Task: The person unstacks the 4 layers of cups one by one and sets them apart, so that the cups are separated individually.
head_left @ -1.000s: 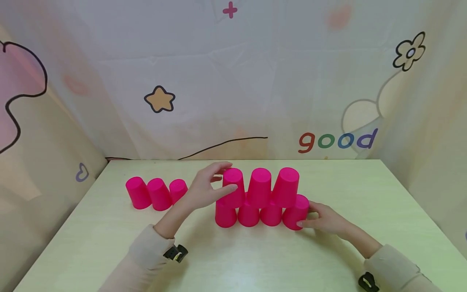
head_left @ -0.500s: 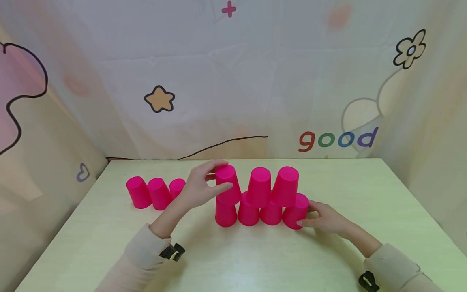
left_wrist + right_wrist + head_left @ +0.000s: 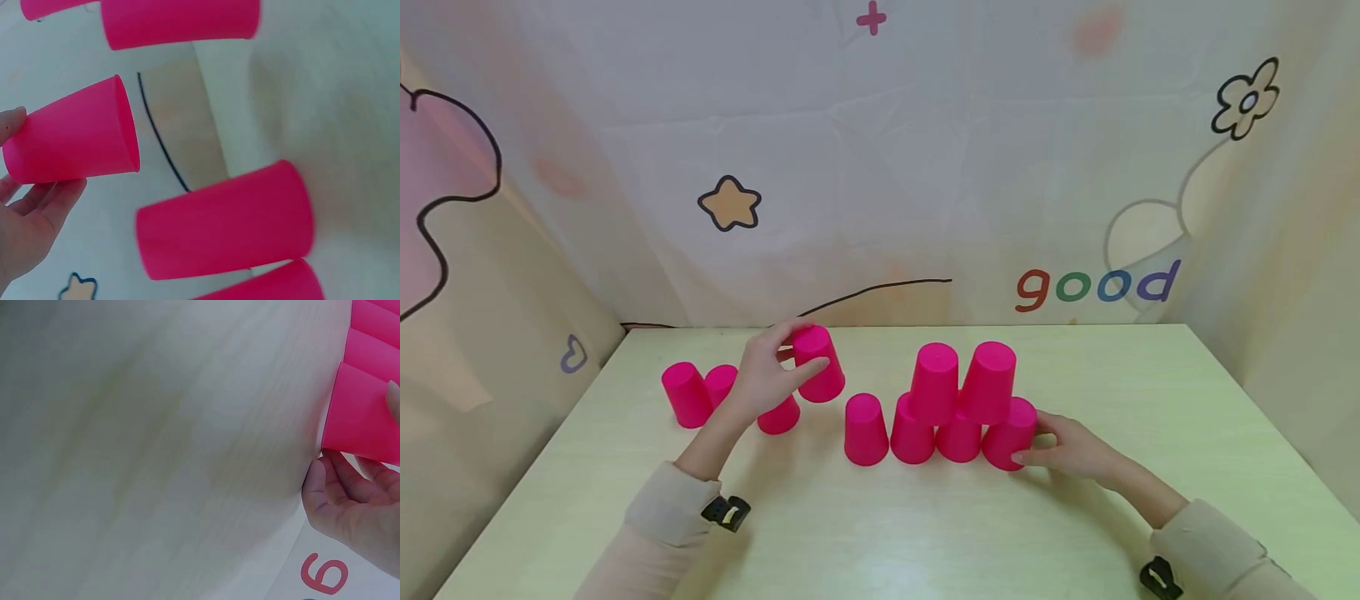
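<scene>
My left hand holds an upside-down pink cup between thumb and fingers, raised above the table. In the left wrist view that cup shows its wide rim away from the palm. At the right end of a bottom row, my right hand grips the last pink cup by its side, thumb at the front; the right wrist view shows fingers round this cup near the table. Two upper cups, one of them a pink cup, rest across the row. The row's leftmost cup has nothing on top.
Three more inverted cups stand at the left, among them a far-left cup and a cup partly hidden by my left hand. The pale table meets a printed cloth backdrop at its far edge.
My left hand has lifted the left cup off the upper tier and carried it leftward, away from the row. My right hand stays on the end cup.
</scene>
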Tool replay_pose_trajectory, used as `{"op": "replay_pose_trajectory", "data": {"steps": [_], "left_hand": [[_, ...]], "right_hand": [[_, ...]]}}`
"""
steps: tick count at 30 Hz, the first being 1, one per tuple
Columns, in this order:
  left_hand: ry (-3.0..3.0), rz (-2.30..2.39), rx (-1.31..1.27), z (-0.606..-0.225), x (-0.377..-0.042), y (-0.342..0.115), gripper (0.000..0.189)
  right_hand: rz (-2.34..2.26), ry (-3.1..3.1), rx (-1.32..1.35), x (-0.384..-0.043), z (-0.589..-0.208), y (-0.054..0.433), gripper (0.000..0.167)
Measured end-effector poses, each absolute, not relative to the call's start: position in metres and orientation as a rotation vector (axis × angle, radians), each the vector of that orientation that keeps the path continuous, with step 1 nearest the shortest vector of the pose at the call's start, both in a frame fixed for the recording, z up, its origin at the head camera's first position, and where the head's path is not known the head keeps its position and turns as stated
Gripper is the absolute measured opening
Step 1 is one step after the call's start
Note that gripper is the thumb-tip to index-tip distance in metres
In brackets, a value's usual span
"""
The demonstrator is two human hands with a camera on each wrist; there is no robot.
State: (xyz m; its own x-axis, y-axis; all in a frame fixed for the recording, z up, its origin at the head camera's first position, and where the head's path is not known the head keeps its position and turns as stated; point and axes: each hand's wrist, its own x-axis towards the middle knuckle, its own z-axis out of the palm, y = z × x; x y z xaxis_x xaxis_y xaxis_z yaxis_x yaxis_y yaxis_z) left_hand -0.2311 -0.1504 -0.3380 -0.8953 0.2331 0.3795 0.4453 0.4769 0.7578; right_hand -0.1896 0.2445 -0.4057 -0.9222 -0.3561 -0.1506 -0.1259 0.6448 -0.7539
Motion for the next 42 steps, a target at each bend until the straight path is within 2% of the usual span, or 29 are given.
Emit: {"op": "replay_pose_trajectory", "data": {"steps": [13,42], "left_hand": [[-2.631,-1.371,-0.523,-0.372,-0.246,-0.162,0.047],[-2.832,-0.894,-0.668,-0.379,-0.246,-0.16,0.054]], "right_hand": [[-1.163,2.583,-0.403,-0.19,-0.408,0.246,0.062],[-1.169,2.569,-0.41,-0.189,-0.405,0.245,0.064]]}}
